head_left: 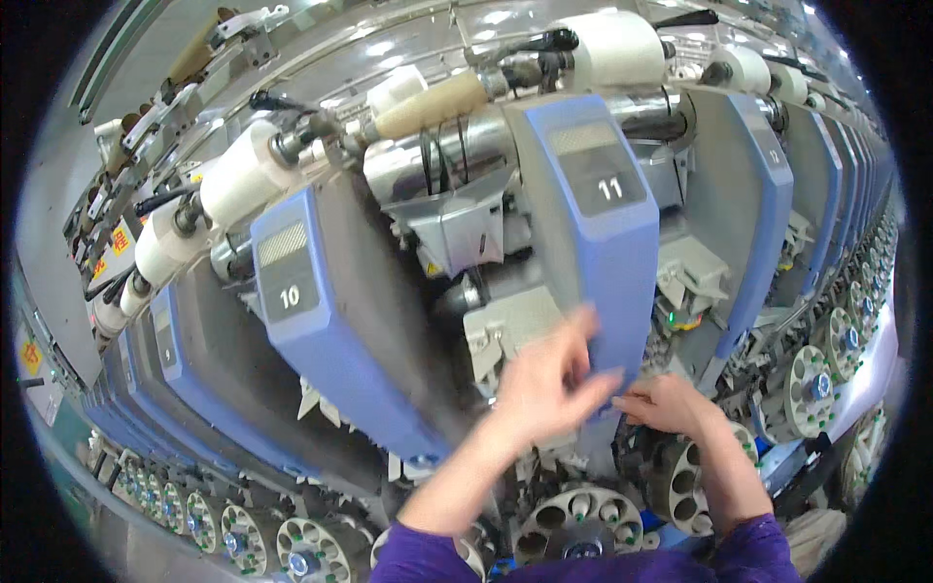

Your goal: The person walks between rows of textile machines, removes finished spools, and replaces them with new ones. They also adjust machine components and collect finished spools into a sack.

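Observation:
My left hand [544, 381], blurred by motion, is in front of the lower part of a blue-fronted winding unit [614, 257]. Its thumb and fingers are apart, and I see nothing in them. Close to its right, my right hand [669, 402] is at the bottom end of the same blue front, thumb and fingertips pinched together. Whatever they hold, if anything, is too small to make out. Behind my left hand is a grey metal cover [510, 325]. Below the hands stands a round bobbin magazine [580, 510] with several pockets, some holding white bobbins.
More blue winding units [292, 262] line both sides. Above them sit white yarn packages [617, 49], a nearly bare tan tube [432, 107] and a shiny metal drum [437, 155]. Another round magazine [802, 389] stands at the right. Black-handled levers [554, 41] jut out overhead.

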Demonstrator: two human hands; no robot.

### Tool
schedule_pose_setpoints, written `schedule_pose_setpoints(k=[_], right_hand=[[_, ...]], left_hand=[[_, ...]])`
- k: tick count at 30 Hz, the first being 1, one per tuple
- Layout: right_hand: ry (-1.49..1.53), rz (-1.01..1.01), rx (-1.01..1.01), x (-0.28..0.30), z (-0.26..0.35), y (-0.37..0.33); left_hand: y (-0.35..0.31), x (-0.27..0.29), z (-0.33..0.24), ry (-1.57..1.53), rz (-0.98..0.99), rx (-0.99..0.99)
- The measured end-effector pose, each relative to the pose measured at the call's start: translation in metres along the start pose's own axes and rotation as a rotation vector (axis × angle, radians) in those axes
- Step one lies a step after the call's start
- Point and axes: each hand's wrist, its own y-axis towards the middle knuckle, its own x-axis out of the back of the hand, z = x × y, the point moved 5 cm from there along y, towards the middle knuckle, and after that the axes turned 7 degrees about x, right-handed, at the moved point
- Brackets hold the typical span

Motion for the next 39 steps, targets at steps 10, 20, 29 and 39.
schedule_pose_setpoints(k=[10, 20, 29, 39], right_hand=[[-0.233, -0.506, -0.068, -0.096, -0.105, -0.007], [-0.367, -0.481, 0.009, -0.130, -0.042, -0.046], [0.032, 0.028, 0.085, -0.179, -0.046, -0.285], [-0.122, -0.669, -0.687, -0.014, -0.094, -0.750]], left_hand=[[-0.237, -0.132, 0.091, -0.260, 0.642, 0.142], [-0.349, -0.162, 0.107, -0.376, 0.538, 0.357], [-0.388, -0.256, 0.031, -0.143, 0.898, 0.343], [-0.443, -0.457, -0.216, -0.442, 0.840, 0.182]])
